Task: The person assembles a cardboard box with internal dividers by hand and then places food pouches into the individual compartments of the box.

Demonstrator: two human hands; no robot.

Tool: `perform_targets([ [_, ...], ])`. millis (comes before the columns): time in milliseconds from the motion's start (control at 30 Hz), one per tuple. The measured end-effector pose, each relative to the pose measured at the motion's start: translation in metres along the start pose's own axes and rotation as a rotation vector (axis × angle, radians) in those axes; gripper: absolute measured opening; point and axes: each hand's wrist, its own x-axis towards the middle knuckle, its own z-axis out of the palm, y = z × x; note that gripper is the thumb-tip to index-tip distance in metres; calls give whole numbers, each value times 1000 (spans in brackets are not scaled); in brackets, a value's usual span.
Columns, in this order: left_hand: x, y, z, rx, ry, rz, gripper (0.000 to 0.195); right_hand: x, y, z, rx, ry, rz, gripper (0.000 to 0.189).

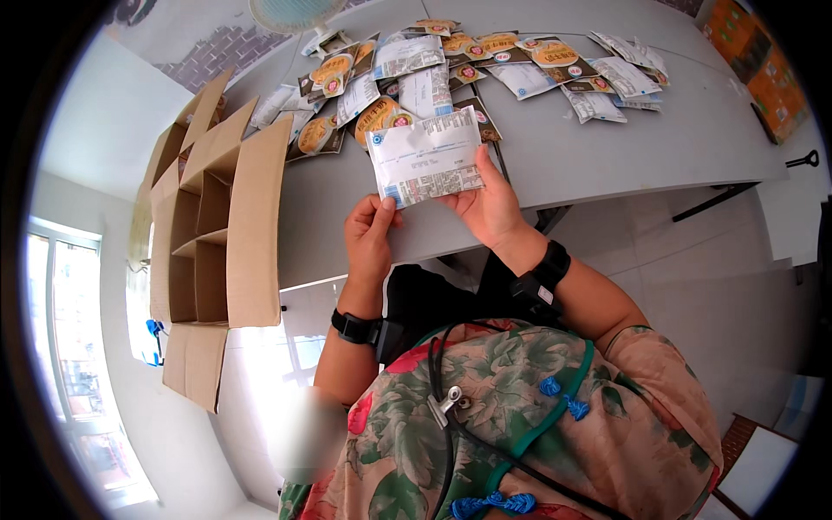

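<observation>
Both my hands hold one flat white pouch [426,156] with its printed back side up. My left hand [370,227] pinches its lower left corner between thumb and fingers. At the pouch's right edge, my right hand [491,201] grips with the thumb on top and the fingers underneath. Just beyond it lies a loose heap of similar pouches, some showing a brown and orange front [318,135], others a white back [426,91]. To the left stands an open cardboard box [255,227] with inner dividers [211,201] forming compartments.
More pouches [595,107] lie at the right of the grey table [689,149]. A small fan [299,13] stands at the back. An orange patterned box [770,84] and a dark flat object [764,123] are near the right end. The box's flaps [195,364] stick out beyond the table's left edge.
</observation>
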Motion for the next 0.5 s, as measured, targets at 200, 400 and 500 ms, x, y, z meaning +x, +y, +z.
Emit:
perform_targets([
  [200,5,32,12,-523,-160,-381,74,-2,0,-5,-3,-98,58,53],
  [400,-1,32,20,-778,-491,-743,74,-7,5,0,-108,29,50,49],
  [500,-10,31,25,-1084,-514,-753,77,-13,5,9,-160,46,44,48],
])
